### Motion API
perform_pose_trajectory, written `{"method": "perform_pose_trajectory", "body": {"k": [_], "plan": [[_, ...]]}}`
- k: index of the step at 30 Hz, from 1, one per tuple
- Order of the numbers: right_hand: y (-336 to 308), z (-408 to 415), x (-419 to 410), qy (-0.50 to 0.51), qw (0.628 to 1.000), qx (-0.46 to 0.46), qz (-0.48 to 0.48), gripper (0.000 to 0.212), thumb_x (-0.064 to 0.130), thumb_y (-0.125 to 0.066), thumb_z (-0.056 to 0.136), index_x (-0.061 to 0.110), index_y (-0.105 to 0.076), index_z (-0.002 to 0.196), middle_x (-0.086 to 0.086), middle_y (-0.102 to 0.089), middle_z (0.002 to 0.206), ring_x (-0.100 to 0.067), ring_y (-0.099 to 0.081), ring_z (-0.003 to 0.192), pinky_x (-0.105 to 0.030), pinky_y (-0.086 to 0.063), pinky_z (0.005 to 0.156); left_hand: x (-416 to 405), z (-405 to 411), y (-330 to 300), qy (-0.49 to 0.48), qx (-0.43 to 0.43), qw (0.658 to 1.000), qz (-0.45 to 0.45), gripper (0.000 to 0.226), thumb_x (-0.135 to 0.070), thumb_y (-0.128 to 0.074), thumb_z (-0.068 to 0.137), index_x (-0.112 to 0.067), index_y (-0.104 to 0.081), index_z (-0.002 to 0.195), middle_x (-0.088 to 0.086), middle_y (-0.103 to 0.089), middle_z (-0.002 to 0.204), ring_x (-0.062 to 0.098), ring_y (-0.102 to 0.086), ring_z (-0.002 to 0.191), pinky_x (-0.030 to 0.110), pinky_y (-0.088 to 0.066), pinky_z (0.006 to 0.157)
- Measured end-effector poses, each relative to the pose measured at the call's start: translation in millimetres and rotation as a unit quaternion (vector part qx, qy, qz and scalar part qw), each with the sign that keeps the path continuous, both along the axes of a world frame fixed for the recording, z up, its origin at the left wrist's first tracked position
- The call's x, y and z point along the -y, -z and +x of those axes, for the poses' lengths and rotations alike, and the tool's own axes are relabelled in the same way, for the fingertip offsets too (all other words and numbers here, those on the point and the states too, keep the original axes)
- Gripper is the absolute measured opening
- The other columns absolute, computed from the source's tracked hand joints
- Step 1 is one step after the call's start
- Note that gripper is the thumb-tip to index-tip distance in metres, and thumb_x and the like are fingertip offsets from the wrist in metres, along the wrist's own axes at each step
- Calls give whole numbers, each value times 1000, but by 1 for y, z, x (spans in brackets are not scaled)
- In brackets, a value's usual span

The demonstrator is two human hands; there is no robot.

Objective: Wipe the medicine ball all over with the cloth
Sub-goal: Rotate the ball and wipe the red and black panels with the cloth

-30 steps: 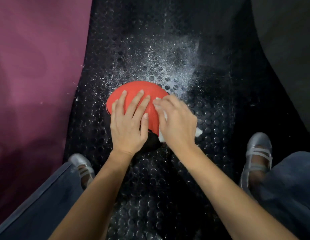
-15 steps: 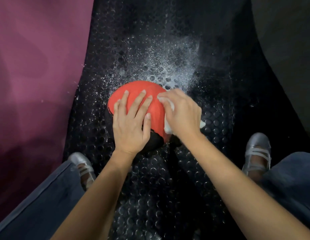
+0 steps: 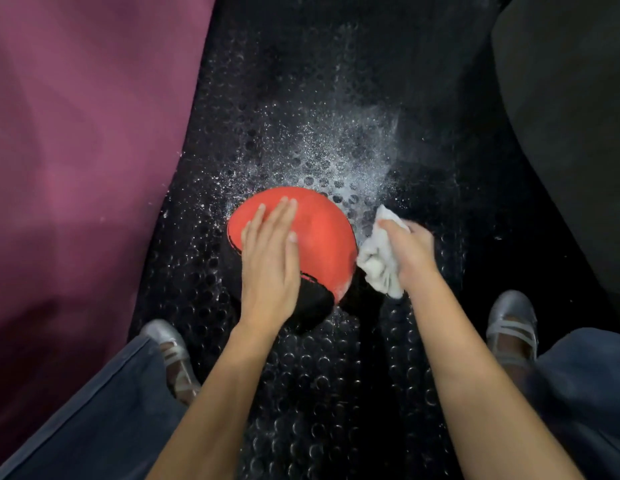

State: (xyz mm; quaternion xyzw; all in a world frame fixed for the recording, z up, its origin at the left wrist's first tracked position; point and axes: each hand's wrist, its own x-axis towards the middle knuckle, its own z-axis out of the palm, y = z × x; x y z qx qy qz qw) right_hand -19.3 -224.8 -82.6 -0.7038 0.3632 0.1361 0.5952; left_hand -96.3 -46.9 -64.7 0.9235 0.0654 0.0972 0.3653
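Observation:
A red and black medicine ball (image 3: 322, 237) sits on the black studded floor mat in the head view. My left hand (image 3: 268, 268) lies flat on top of its left half, fingers straight and together. My right hand (image 3: 410, 251) grips a crumpled white cloth (image 3: 379, 258) at the ball's right side, where the cloth touches the red surface near its lower right edge. White dust shows on the ball's lower red rim.
White powder (image 3: 336, 157) is scattered on the studded mat (image 3: 301, 81) behind the ball. A maroon surface (image 3: 76, 133) rises on the left and a dark one (image 3: 571, 98) on the right. My silver shoes (image 3: 170, 348) (image 3: 509, 327) flank the ball.
My right hand slid with the cloth from the ball's top centre down to its right side. My left hand's fingers closed together on the top.

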Motion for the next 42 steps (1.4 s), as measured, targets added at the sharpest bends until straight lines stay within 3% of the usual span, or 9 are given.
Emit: {"method": "perform_pose_trajectory", "body": {"k": [3, 5, 11, 16, 19, 23, 33, 38, 42], "plan": [[10, -17, 26, -86, 956, -186, 211, 20, 39, -50, 86, 20, -45, 81, 3, -40, 58, -12, -38, 46, -16, -32, 46, -11, -3, -9, -146, 7, 983, -114, 49, -12, -47, 101, -14, -35, 148, 1, -36, 153, 17, -25, 144, 32, -17, 119], [29, -29, 38, -152, 937, -140, 281, 25, 47, -31, 80, 24, -26, 76, 7, -21, 57, -8, -19, 45, -16, -24, 50, -17, -7, -9, -206, -74, 961, -167, 65, -24, -59, 96, -21, -26, 152, -1, -28, 156, 12, -17, 145, 28, -15, 117], [45, -15, 10, 43, 914, -61, 400, 40, 26, -39, 90, 12, -61, 59, -4, -52, 60, -14, -50, 52, -19, -42, 52, -28, -27, 5, -252, -167, 909, -287, 115, -71, -75, 63, -36, -14, 153, -14, -10, 159, 4, -12, 144, 33, -17, 119], [67, 10, -1, 6, 947, -53, 317, 57, 24, -43, 93, 18, -58, 38, 2, -45, 41, -13, -45, 42, -21, -35, 49, -39, -49, 26, -251, -198, 883, -343, 136, -77, -79, 43, -39, -8, 153, -7, -15, 160, 5, -23, 143, 38, -22, 120], [76, 22, -7, -30, 943, -80, 320, 26, 35, -66, 73, 16, -61, 55, -1, -52, 51, -17, -49, 51, -27, -39, 60, -33, -52, 36, -247, -193, 857, -409, 114, -52, -81, 61, -42, -11, 151, -16, -38, 145, 9, -41, 133, 49, -31, 115], [81, 23, -12, -73, 933, -100, 339, 28, 38, -74, 61, 15, -63, 72, -2, -58, 62, -19, -53, 58, -29, -44, 64, -31, -53, 39, -249, -183, 844, -438, 105, -31, -81, 65, -48, -16, 147, -30, -45, 128, 5, -48, 123, 53, -35, 111], [30, -16, 23, -27, 945, -72, 317, 61, 24, -39, 96, 17, -55, 38, 5, -42, 39, -8, -42, 36, -14, -34, 40, -31, -45, 31, -188, -278, 809, -482, 78, -73, -70, 61, -56, -41, 132, -25, -59, 128, 7, -58, 118, 46, -53, 84], [2, -33, 39, 30, 953, -114, 278, 30, 29, -74, 75, 18, -51, 59, 3, -49, 52, -11, -50, 43, -19, -41, 44, -29, 6, 20, -163, -459, 752, -444, 120, -98, -52, 37, -45, -35, 143, -5, -46, 144, 30, -50, 122, 48, -52, 75], [-14, -30, 24, -35, 995, -64, 74, 24, 39, -52, 94, 22, -55, 76, 2, -58, 74, -14, -55, 65, -30, -46, 63, -26, 48, 10, -166, -487, 777, -362, 116, -98, -34, 59, -30, -22, 152, 12, -36, 152, 43, -43, 129, 58, -46, 86]]}}
